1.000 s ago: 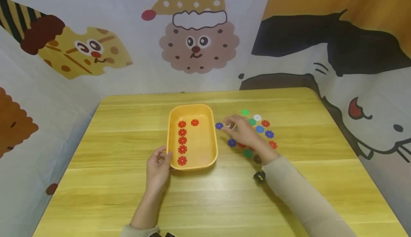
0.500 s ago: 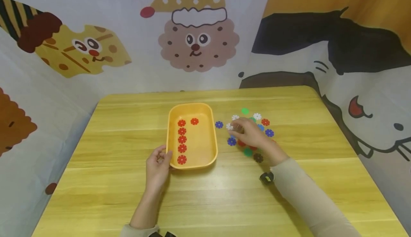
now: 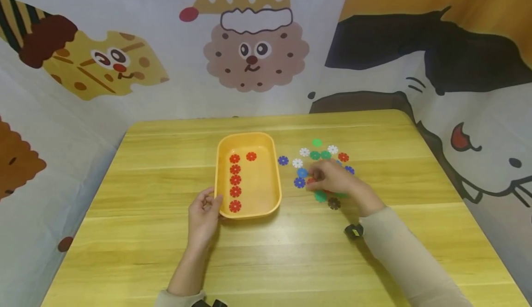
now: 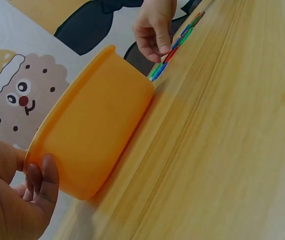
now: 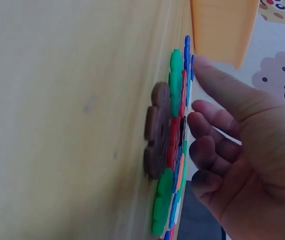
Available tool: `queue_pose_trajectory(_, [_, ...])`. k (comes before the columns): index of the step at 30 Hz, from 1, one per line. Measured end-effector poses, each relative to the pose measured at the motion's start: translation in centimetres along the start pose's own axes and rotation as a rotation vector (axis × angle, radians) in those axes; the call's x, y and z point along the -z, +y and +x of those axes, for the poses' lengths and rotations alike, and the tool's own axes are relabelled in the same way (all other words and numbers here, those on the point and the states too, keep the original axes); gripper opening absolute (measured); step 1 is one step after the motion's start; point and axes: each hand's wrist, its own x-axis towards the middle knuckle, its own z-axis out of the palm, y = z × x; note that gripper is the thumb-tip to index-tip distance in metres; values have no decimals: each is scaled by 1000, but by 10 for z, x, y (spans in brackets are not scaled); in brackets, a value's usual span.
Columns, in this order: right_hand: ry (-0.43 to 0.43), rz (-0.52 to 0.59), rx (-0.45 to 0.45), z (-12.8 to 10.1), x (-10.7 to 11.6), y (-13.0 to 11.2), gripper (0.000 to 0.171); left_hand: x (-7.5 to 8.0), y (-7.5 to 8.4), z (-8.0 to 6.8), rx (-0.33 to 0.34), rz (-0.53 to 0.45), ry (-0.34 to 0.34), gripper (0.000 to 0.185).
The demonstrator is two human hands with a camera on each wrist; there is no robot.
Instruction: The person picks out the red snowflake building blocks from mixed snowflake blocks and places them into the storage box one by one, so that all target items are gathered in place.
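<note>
Left grip (image 3: 203,212) clasping smooth orange plastic tray (image 3: 272,191), right grip (image 3: 334,180) pinching flat red flower-shaped disc (image 4: 165,52), glossy wooden table (image 3: 270,251)

My right hand (image 3: 336,181) covered several of the flower discs (image 3: 320,197) on the table (image 3: 145,251), so their colours underneath could not be told. In my right wrist view the discs stood edge-on and blurred. My left hand (image 4: 7,200) was cut off by the picture's edge beside the tray (image 4: 92,130).

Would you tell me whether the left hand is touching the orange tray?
Touching. The left wrist view shows the left hand with its fingers curled against the near end of the orange tray.
</note>
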Motion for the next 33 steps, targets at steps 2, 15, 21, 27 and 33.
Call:
queue_pose_trajectory(2, [-28,-1,-14,-2,1,1,27,0,0,0,-1,4,0,33])
queue_pose_trajectory(15, [-58,20,-45,-3,4,0,24,0,2,0,1,21,-7,33])
queue_pose_trajectory(21, [-74,39,-29,-5,4,-2,35,0,2,0,6,26,-5,33])
queue_pose_trajectory(27, [-97,30,-31,-6,3,1,34,0,2,0,8,24,-2,33])
queue_pose_trajectory(33, [-77,4,-6,-3,3,-1,24,-1,2,1,17,22,1,33])
